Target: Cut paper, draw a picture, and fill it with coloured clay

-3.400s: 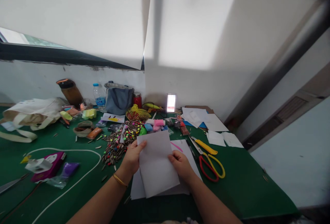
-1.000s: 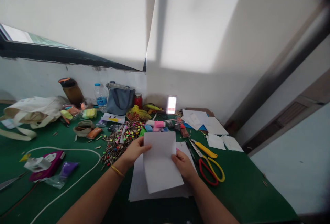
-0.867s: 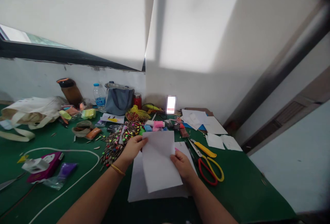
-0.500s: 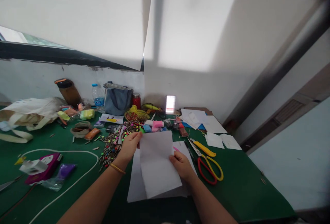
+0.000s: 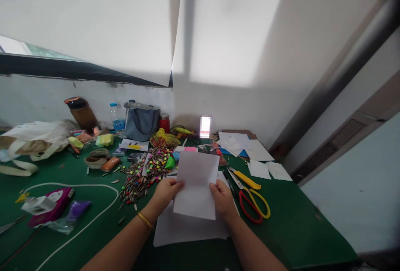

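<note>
Green cloth [image 5: 293, 229] covers the work surface, which meets a pale wall [image 5: 225, 108] on its far side. Before me, my left hand [image 5: 167, 192] pinches the left edge of a folded-looking white sheet [image 5: 196, 185] between thumb and fingers, and my right hand [image 5: 223, 198] pinches its right edge the same way. I have that sheet raised over larger white paper [image 5: 187, 232] lying at the near middle of the surface. Just right of my right hand I see scissors [image 5: 254, 204] with one red and one yellow handle, beside a yellow cutter [image 5: 246, 179]. Left of the sheet spreads a heap of striped seeds [image 5: 137, 179] dotted with bright little balls, and a green lump [image 5: 170, 162] sits at its right side. Farther off stand a blue-grey bag [image 5: 141, 122], a red flask [image 5: 164, 123] and a water bottle [image 5: 117, 120]. At near left, a white cable [image 5: 93, 221] curves around a magenta box [image 5: 53, 210].
</note>
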Action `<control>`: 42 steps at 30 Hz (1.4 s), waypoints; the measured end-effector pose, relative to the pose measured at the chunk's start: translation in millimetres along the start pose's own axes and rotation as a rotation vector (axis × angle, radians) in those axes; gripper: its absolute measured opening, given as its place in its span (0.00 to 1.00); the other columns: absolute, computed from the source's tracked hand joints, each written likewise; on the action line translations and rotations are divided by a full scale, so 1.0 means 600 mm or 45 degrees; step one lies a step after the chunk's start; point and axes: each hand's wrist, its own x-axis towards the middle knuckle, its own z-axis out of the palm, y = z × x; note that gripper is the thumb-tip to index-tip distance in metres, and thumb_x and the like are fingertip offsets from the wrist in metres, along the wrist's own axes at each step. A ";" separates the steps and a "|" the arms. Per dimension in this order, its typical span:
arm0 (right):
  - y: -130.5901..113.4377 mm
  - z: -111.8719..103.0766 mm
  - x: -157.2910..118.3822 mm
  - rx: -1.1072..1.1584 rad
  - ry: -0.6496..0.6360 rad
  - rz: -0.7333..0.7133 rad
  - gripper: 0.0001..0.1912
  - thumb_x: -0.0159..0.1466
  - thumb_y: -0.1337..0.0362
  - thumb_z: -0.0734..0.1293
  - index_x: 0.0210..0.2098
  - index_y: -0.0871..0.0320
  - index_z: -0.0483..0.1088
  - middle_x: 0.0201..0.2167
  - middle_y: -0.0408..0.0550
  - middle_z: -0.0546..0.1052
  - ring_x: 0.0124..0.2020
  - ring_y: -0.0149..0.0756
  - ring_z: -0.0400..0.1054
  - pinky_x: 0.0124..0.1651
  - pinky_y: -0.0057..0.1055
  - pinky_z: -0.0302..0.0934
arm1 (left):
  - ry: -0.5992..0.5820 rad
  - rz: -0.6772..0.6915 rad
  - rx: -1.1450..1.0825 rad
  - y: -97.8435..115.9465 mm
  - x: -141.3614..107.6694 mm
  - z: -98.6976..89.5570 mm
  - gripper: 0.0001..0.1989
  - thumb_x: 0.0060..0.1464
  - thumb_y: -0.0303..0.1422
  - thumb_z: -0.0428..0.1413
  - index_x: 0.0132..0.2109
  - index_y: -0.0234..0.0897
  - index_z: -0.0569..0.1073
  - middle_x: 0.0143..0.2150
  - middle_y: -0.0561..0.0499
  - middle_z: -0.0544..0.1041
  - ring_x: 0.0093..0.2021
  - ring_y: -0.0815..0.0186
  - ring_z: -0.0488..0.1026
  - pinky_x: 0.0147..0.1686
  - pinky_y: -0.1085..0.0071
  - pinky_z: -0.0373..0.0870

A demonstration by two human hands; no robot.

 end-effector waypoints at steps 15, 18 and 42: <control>-0.004 -0.011 0.004 -0.051 0.264 -0.086 0.20 0.64 0.46 0.62 0.32 0.57 0.69 0.25 0.43 0.69 0.28 0.35 0.60 0.33 0.30 0.56 | -0.113 -0.052 0.205 -0.006 -0.016 -0.002 0.20 0.44 0.50 0.60 0.31 0.36 0.71 0.23 0.52 0.74 0.20 0.69 0.68 0.20 0.75 0.61; -0.006 -0.011 0.002 -0.066 0.256 -0.086 0.20 0.64 0.46 0.62 0.33 0.57 0.69 0.24 0.42 0.68 0.28 0.35 0.60 0.32 0.29 0.56 | -0.099 0.006 0.345 -0.004 -0.013 -0.016 0.20 0.43 0.49 0.60 0.23 0.37 0.67 0.16 0.55 0.69 0.15 0.72 0.61 0.18 0.75 0.55; -0.245 0.011 -0.034 -1.380 -0.054 -0.999 0.06 0.66 0.69 0.63 0.40 0.55 0.71 0.39 0.49 0.77 0.43 0.40 0.66 0.51 0.42 0.49 | 0.221 1.155 1.790 0.160 -0.108 0.064 0.12 0.61 0.30 0.50 0.30 0.39 0.73 0.28 0.50 0.74 0.29 0.63 0.70 0.27 0.68 0.55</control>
